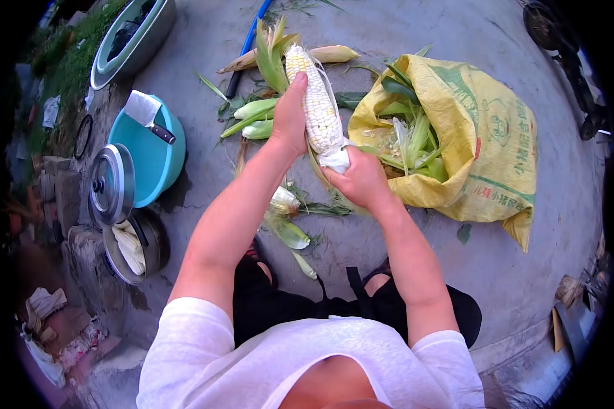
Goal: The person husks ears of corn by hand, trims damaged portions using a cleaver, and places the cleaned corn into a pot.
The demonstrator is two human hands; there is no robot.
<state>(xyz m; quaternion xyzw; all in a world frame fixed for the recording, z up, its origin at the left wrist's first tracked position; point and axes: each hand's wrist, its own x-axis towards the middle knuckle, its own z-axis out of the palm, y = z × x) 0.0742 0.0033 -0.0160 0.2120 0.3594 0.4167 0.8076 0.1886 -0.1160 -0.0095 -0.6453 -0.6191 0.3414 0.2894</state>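
A pale corn cob (315, 102) with bare kernels is held up between my two hands. My left hand (292, 116) is wrapped round its left side, thumb on the kernels. My right hand (359, 176) grips the white base at its lower end. Green husk leaves (271, 60) hang off beside the cob's upper left. Below on the ground, unhusked corn (256, 109) lies left of my left hand. An open yellow sack (494, 136) with green husks (416, 136) inside is right of my right hand.
A turquoise basin (174, 146) at the left has a cleaver (149, 117) across its rim. Near it are a metal lid (111, 183) and a pot (155, 242) holding corn. A blue-handled tool (250, 39) lies at the top. Husk scraps (293, 235) lie near my feet.
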